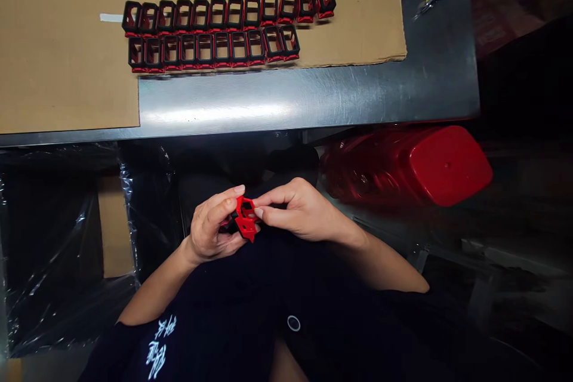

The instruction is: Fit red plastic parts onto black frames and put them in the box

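Note:
Close to my body, below the table edge, my left hand is wrapped round a red and black plastic frame. The frame is tilted, its red side facing to the right. My right hand pinches thumb and forefinger together at the frame's right edge; whether a small part sits between the fingertips is hidden. On the table, two rows of similar black and red frames stand side by side, several in each row.
A cardboard sheet covers much of the metal table. Below the table's right part sits a red plastic container. A small metal tool lies at the table's right. Black plastic sheeting lines an open box at the left.

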A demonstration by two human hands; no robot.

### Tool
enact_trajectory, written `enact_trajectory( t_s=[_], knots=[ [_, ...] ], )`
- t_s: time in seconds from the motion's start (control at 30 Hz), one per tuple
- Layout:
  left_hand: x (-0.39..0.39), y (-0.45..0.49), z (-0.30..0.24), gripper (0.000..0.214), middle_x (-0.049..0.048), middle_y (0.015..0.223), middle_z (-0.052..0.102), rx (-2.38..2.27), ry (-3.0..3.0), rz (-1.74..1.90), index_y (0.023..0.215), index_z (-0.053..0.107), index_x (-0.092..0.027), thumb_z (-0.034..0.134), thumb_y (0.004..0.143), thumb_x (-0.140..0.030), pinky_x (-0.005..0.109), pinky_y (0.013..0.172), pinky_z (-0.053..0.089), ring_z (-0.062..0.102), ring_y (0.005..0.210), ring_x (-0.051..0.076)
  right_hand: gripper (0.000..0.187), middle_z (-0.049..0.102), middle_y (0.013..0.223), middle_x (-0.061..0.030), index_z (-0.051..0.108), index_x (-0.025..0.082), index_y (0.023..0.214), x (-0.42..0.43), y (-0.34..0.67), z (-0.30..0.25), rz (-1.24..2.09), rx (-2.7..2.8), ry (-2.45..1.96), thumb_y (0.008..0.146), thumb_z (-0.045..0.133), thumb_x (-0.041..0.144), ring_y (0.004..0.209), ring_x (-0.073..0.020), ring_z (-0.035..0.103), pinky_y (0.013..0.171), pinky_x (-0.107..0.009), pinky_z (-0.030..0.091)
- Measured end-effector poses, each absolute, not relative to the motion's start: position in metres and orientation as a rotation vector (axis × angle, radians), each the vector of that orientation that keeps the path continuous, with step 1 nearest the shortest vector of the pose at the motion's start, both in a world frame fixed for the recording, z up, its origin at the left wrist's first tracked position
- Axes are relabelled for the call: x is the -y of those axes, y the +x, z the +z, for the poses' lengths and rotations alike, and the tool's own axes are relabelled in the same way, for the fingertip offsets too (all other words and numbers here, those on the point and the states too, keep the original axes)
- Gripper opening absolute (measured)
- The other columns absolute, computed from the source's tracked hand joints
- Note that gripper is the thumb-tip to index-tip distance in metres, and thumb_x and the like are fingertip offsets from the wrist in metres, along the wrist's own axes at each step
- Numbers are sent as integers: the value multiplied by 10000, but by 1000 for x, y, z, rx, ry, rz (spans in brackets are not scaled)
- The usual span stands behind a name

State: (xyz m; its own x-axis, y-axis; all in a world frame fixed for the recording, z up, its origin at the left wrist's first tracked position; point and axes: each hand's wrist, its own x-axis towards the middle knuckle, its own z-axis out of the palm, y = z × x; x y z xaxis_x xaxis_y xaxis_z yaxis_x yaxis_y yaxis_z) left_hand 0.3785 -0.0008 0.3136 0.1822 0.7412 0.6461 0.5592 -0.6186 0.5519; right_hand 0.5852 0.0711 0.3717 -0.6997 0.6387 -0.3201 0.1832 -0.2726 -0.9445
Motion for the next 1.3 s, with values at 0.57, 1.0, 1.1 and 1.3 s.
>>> enact_trajectory(
  t_s=[0.57, 1.0, 1.1, 1.3],
  knots=[
    [6, 379, 301, 933, 141, 1251, 694, -1230, 1871, 1458, 1480, 447, -249, 929, 698, -408, 416, 892, 637, 726, 1123, 296, 245, 774, 665, -44, 784, 163, 718, -77, 598, 359, 1776, 1551, -1347, 859, 734, 357, 602, -160, 709, 555, -232, 502],
    [9, 386, 295, 873, 141, 1386, 627, -1094, 1428, 1402, 1470, 489, -258, 925, 719, -348, 369, 1032, 558, 655, 1260, 265, 356, 744, 653, -38, 744, 169, 689, -70, 589, 345, 1788, 1562, -1366, 890, 711, 461, 578, -139, 637, 592, -266, 477],
    [11, 385, 293, 874, 129, 1422, 609, -1061, 1377, 1402, 1484, 477, -272, 916, 731, -321, 371, 1087, 523, 621, 1313, 260, 218, 765, 713, -26, 777, 172, 864, -67, 585, 346, 1857, 1525, -1266, 883, 714, 380, 655, -148, 687, 654, -263, 508],
    [15, 385, 290, 862, 135, 1499, 553, -1066, 1231, 1391, 1495, 453, -325, 891, 753, -298, 385, 1006, 570, 603, 1326, 295, 379, 688, 576, -9, 705, 170, 653, -65, 580, 337, 1934, 1611, -1259, 906, 698, 452, 527, -114, 599, 545, -234, 439]
  ],
)
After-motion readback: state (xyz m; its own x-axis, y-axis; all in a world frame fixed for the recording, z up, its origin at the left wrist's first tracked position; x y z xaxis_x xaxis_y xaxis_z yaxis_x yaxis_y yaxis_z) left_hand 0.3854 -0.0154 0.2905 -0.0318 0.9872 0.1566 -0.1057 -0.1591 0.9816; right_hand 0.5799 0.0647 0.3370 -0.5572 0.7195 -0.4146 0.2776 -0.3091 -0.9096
